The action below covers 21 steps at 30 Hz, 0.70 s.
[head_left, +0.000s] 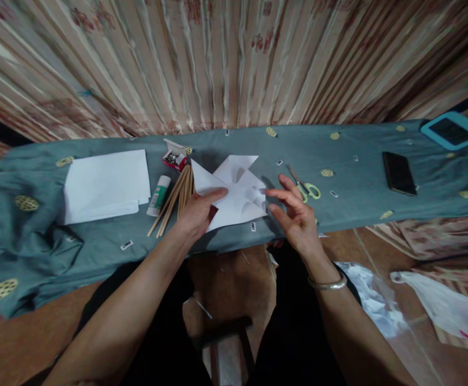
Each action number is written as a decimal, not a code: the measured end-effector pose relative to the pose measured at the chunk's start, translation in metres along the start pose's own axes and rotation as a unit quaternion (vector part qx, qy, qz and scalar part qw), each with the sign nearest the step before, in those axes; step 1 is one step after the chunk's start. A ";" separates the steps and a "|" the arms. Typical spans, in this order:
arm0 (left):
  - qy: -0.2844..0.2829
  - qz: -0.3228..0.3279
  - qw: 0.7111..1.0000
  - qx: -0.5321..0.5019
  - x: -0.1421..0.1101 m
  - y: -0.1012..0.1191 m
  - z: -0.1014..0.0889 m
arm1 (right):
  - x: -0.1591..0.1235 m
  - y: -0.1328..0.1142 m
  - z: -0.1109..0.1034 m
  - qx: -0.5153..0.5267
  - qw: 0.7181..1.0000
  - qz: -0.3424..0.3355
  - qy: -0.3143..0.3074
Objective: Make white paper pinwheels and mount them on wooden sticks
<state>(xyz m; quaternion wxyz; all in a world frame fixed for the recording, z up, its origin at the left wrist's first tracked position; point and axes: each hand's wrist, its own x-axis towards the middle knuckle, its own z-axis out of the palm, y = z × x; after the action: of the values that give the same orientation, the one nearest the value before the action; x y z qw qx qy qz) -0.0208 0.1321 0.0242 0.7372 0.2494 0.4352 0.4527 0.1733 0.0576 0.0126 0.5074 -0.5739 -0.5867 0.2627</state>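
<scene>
I see folded white paper pinched in the left hand above the middle of the counter.

The left hand is clamped on the paper's 9 o'clock side, thumb on top; the right hand has its fingers apart at the 3 o'clock edge, and from here I can't tell whether they touch. Outward from the paper, I have wooden sticks and a glue stick at 9 o'clock, an open red box at 10, and scissors at 3. Farther out lie a paper stack at 9 and a black phone at 3.
</scene>
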 end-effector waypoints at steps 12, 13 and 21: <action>-0.032 -0.013 0.999 0.025 -0.004 -0.008 0.000 | -0.003 -0.012 0.005 -0.021 0.997 -0.031 -0.065; -0.034 -0.015 0.999 0.031 -0.004 -0.008 0.000 | -0.003 -0.012 0.006 -0.027 0.997 -0.028 -0.060; -0.025 0.007 0.998 0.049 -0.009 -0.017 0.007 | -0.004 -0.008 0.019 -0.095 0.995 -0.036 0.006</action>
<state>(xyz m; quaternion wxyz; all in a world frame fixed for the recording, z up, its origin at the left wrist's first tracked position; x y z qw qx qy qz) -0.0091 0.1165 0.0178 0.7314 0.2993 0.4367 0.4299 0.1527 0.0574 0.0117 0.4631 -0.6000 -0.6259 0.1837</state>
